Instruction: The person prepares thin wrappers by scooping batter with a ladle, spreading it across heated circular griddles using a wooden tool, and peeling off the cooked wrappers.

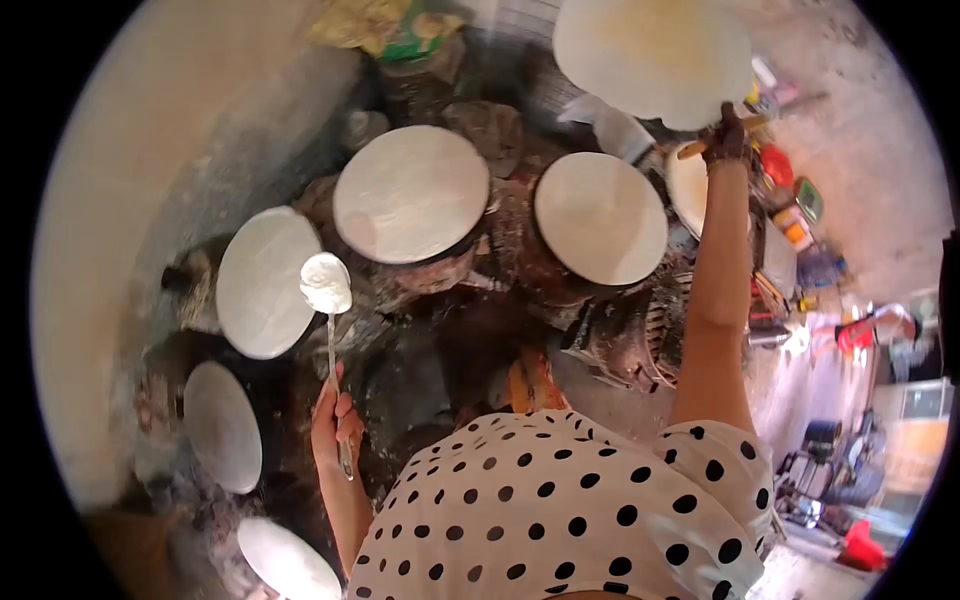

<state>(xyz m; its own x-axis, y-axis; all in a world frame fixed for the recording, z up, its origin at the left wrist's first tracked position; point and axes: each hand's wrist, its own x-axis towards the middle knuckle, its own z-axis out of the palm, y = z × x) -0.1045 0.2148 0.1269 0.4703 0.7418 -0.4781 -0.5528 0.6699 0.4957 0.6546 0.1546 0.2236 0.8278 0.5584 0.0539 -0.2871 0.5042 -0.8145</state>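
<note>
My left hand [338,420] is closed around the handle of a ladle [333,350], whose bowl is heaped with white batter [326,283]. The ladle's bowl hangs by the edge of a round griddle [265,285] covered in a pale layer. Out at the upper right, my right hand [728,138], its fingers dark, grips a wooden stick [692,151]. Its fingertips are at the rim of a large pale flatbread [650,50]; whether they pinch that rim I cannot make out. Below the right hand, another pale round [686,185] is partly hidden by the forearm.
Round pale-topped griddles [412,195] stand in an arc around me, including one at the right [601,218]. Lower left are a greyish plate [222,428] and a white one [288,560]. A yellow-green bag [400,28] lies at the back. Containers [795,228] crowd the right.
</note>
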